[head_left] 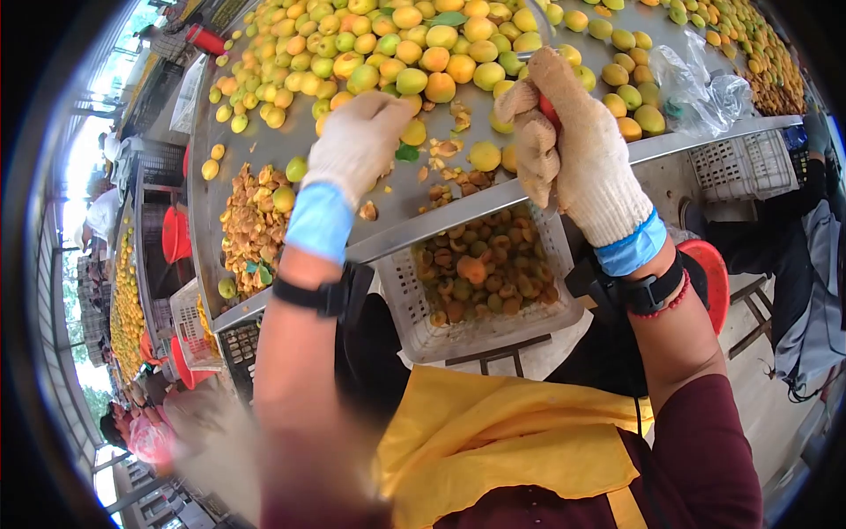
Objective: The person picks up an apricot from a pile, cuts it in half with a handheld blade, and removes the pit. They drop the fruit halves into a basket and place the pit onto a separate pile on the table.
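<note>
My left hand [359, 139], in a white knit glove, reaches over the metal table [401, 207] and curls down on an apricot [412, 132] at the edge of the heaped yellow-orange apricots [388, 48]. My right hand [568, 141], also gloved, is closed around a red-handled tool [548, 108] above the table rim; its blade is hidden. Below the rim sits a white plastic crate [414, 304] holding split apricot halves [485, 264]. Loose pits and scraps [454, 172] lie between my hands.
A pile of apricot halves [251, 220] lies on the table at left. A crumpled clear plastic bag [701, 88] rests at right above another white crate [745, 163]. A red stool [709, 273] stands by my right arm. Other people work at far tables lower left.
</note>
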